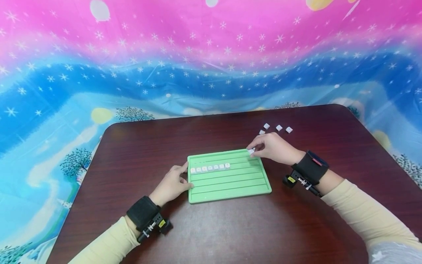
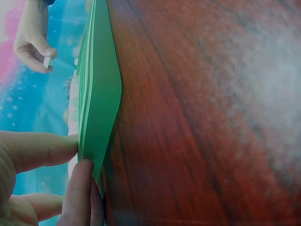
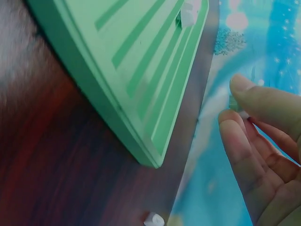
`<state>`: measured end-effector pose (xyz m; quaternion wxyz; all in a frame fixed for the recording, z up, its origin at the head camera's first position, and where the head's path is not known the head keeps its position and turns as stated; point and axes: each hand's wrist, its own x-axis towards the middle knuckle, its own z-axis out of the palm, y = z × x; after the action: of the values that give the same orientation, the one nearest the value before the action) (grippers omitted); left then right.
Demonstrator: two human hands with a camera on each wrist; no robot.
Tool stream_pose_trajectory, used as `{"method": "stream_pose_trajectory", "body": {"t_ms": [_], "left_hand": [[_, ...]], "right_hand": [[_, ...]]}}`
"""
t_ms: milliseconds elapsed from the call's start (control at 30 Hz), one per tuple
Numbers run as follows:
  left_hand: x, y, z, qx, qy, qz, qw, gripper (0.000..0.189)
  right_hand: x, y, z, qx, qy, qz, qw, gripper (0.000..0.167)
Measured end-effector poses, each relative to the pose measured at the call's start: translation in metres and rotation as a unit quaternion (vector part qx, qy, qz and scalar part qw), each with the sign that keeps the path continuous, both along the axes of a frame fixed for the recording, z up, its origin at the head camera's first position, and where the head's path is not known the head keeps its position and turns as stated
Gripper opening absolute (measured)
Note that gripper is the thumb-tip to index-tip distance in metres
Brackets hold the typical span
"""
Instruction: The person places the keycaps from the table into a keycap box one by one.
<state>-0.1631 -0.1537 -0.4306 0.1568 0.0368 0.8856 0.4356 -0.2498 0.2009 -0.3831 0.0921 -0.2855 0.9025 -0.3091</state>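
Observation:
A light green grooved board (image 1: 230, 187) lies on the table, its edge facing me in the left wrist view. Along one of its grooves, from the left side, stands a row of several small white tiles (image 1: 210, 168) with faint marks. My left hand (image 1: 170, 185) holds the board's left edge with thumb and fingers. Over the board's far right corner, my right hand (image 1: 274, 148) pinches one white tile (image 1: 251, 150) between thumb and fingertips. In the right wrist view this tile is mostly hidden behind the fingers.
Several loose white tiles (image 1: 279, 127) lie beyond my right hand on the dark brown table (image 1: 227, 227). A printed cloth (image 1: 197, 80) with snowflakes and trees hangs behind and beside the table. Both wrists wear black straps (image 1: 310, 167) with small cameras.

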Motion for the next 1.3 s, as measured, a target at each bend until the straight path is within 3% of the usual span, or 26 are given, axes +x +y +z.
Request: {"method": "stream_pose_trajectory", "body": {"t_ms": [200,600,1300], "left_hand": [[0.000,0.000,-0.001,0.003,0.004,-0.004,1.0000,0.083],[0.001,0.000,0.000,-0.005,0.004,-0.004,1.0000,0.083],[0.000,0.002,0.002,-0.013,0.002,0.001,0.9999,0.083]], "right_hand": [[0.003,-0.004,-0.004,-0.009,-0.024,0.013,0.9996,0.025],[0.003,-0.015,-0.008,-0.017,-0.018,0.058,0.9980,0.021],[0.007,-0.035,-0.014,0.002,-0.010,0.075,0.9971,0.019]]}}
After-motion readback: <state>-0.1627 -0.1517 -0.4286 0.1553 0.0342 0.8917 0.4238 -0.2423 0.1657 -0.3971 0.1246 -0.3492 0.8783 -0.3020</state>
